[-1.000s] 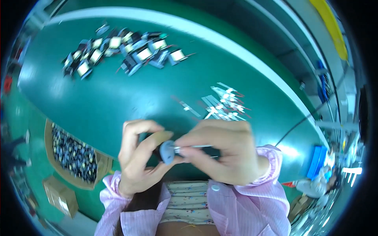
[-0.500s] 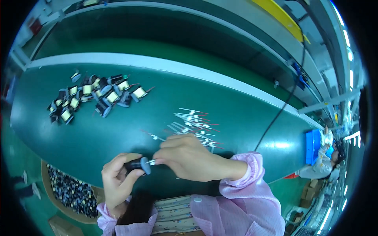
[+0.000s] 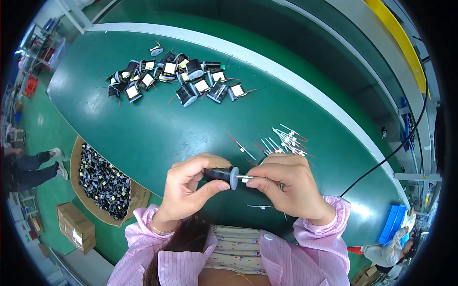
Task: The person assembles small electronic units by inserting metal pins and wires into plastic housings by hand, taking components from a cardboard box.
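My left hand [image 3: 188, 188] grips a small black coil bobbin with a grey round flange [image 3: 223, 174] between thumb and fingers. My right hand [image 3: 286, 183] pinches a thin white sleeved wire [image 3: 244, 177] whose tip touches the bobbin's flange. Both hands hover over the near edge of the green table [image 3: 157, 128]. A loose bunch of white sleeved wires with red ends [image 3: 285, 140] lies just beyond my right hand. One single wire [image 3: 260, 206] rests on the table under my right hand.
A heap of black wound bobbins with white tops [image 3: 176, 78] lies at the far side of the table. A cardboard box full of dark parts [image 3: 102, 183] stands at the left below the table, a smaller closed carton [image 3: 76, 228] beside it. A black cable [image 3: 396, 148] crosses at the right.
The view has shifted and my hands have moved lower and more central. My left hand keeps hold of the bobbin; my right hand now holds a wire against its flange.
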Available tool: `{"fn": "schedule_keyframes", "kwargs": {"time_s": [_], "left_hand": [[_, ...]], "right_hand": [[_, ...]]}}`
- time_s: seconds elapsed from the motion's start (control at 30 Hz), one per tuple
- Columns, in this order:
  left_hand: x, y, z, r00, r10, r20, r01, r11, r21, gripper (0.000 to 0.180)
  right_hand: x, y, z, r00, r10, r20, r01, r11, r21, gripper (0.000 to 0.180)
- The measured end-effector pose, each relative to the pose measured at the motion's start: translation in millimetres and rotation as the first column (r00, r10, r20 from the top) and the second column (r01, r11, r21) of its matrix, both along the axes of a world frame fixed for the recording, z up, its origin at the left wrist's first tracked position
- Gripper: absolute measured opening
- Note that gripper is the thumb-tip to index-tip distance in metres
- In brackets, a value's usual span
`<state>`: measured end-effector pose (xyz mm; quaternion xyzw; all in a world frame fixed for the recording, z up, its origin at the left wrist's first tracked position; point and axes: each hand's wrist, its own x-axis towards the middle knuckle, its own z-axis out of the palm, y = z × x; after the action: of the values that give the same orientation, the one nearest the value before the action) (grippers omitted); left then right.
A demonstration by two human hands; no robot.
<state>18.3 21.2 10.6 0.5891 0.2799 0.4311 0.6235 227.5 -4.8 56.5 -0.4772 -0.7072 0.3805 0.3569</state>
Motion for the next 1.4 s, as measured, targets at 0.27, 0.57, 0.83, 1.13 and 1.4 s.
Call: {"fn": "schedule_keyframes", "kwargs": {"time_s": [0.27,0.57,0.83,1.13,1.4], "left_hand": [[8,-4,-1,0.976,0.148,-0.157,-0.114,0.971,0.210,0.027],[6,0,-3,0.969,0.214,-0.125,-0.178,0.952,0.248,0.025],[-17,38,-35,0.881,0.404,-0.247,-0.352,0.907,0.231,0.065],[-53,42,-77,0.678,0.608,-0.414,-0.460,0.789,0.407,0.024],[-50,38,-75,0.683,0.612,-0.400,-0.322,0.743,0.587,0.020]], "right_hand": [[-12,2,-21,0.986,-0.063,0.156,0.013,0.954,0.298,0.011],[-18,7,-7,0.948,-0.126,0.293,-0.033,0.875,0.483,0.020],[46,98,-25,0.748,-0.506,0.429,0.239,0.809,0.537,0.012],[-20,223,94,0.762,-0.594,0.256,0.032,0.430,0.902,0.040],[-45,343,147,0.588,-0.675,0.445,0.170,0.641,0.749,0.066]]}}
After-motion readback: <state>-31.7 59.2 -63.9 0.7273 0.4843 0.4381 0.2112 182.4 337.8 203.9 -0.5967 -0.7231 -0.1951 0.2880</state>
